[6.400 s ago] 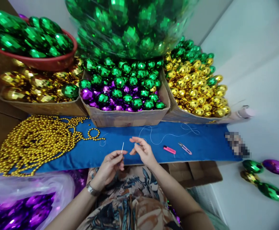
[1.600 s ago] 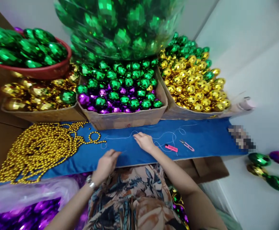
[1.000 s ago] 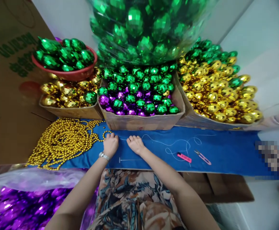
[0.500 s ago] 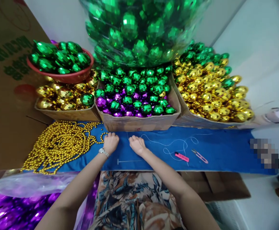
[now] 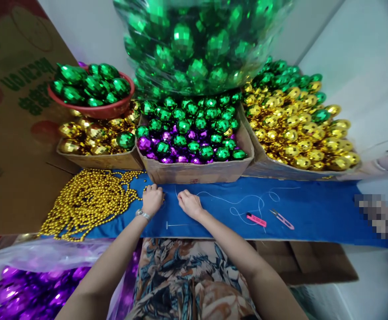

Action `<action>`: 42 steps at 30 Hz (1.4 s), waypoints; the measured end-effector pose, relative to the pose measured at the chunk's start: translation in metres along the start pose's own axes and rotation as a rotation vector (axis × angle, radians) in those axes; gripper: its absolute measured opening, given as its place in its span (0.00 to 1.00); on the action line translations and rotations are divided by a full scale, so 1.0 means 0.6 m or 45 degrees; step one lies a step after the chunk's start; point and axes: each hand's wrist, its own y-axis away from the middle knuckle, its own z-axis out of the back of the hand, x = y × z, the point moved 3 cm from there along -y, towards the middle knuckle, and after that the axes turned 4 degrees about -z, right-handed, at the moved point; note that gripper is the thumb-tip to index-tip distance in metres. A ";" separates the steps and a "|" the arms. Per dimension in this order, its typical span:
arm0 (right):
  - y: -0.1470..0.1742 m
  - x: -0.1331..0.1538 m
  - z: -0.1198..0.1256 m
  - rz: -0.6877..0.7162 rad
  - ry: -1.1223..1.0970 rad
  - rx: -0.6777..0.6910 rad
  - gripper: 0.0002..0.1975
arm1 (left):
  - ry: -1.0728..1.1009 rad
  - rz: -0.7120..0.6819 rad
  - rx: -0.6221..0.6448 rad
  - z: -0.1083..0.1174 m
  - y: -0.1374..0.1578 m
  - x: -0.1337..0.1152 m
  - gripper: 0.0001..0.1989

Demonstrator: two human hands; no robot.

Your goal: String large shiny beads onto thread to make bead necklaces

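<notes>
Blue cloth [image 5: 220,215] over my remote bench. Left hand [image 5: 152,198]: curled narrow beside the gold bead strands [image 5: 87,202]; its hold I cannot tell. Right hand [image 5: 190,203]: fingertips narrowed, seemingly pinching white thread [image 5: 229,202], which loops toward the bench's right end. Near front edge: needle-like tool [image 5: 167,225]; farther right, thread snips [image 5: 283,220]. Progress, judged early: thread laid out, its visible run bare; joining unfinished or hidden under fingers. Right end: pixelated item [image 5: 378,218], unidentifiable. Bagged green baubles [image 5: 194,49]: top cut off.
</notes>
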 end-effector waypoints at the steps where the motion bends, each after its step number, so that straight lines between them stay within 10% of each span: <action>1: 0.001 0.000 -0.003 0.000 -0.003 -0.001 0.12 | 0.008 -0.012 0.015 -0.003 -0.002 -0.006 0.13; 10: 0.013 -0.008 -0.007 0.008 -0.057 -0.076 0.10 | 0.403 0.005 -0.028 -0.003 -0.007 -0.026 0.11; 26: 0.058 0.028 0.043 0.263 -0.059 -0.251 0.12 | 2.184 0.461 0.032 0.020 0.058 -0.064 0.17; 37: 0.068 0.034 0.041 0.259 -0.064 -0.235 0.14 | 2.333 0.586 -0.175 0.006 0.080 -0.064 0.23; 42: 0.065 0.019 0.098 0.493 -0.253 -0.344 0.19 | 2.133 0.308 -0.209 0.028 0.090 -0.063 0.45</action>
